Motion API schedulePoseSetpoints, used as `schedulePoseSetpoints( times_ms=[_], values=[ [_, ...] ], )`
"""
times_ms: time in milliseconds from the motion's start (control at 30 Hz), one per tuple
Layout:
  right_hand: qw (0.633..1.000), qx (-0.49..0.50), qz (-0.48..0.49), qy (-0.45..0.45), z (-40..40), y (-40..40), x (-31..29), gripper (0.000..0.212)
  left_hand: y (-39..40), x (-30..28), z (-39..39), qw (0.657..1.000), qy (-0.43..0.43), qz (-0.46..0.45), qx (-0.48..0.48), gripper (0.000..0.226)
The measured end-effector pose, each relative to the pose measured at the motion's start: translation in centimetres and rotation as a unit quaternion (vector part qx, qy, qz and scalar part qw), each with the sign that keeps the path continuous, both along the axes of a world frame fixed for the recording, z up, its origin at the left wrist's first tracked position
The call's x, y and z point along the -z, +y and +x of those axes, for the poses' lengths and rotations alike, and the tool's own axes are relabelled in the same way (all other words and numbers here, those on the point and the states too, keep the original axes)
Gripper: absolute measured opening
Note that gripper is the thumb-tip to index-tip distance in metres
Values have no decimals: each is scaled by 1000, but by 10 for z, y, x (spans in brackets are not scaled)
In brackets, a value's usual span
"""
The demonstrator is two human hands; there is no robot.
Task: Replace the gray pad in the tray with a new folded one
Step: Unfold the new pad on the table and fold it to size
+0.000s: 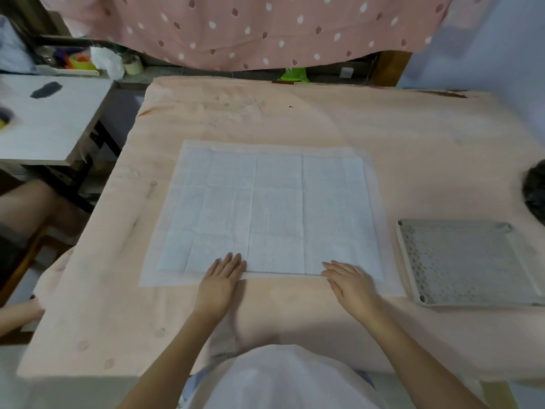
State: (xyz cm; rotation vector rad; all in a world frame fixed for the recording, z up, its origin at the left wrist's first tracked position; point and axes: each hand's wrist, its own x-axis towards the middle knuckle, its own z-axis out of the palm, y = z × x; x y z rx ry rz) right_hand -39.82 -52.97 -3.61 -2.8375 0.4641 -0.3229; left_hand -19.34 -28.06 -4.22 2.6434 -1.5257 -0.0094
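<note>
A large pale pad (274, 208) with fold creases lies spread flat in the middle of the table. My left hand (222, 280) rests flat on its near edge, fingers together. My right hand (349, 278) also lies flat on the near edge, further right, and the strip of edge between my hands looks slightly lifted. A gray tray (463, 262) with a perforated grid top sits to the right of the pad; what lies under the grid is hidden.
A peach cloth (398, 128) covers the table. A dark object (535, 196) sits at the right edge. A white side table (50, 119) stands at left, another person's limbs (26, 208) below it. A dotted pink curtain (250, 28) hangs behind.
</note>
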Motion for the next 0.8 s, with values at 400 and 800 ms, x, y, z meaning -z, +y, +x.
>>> schedulePoseSetpoints(
  times_ms=[400,800],
  values=[
    [995,99,22,-26,-28,12,2,36,37,-5,-6,997,37,-52,-45,45],
    [959,256,-49,-108,-45,26,-11,28,41,-26,-30,952,-44,-221,-208,29]
  ],
)
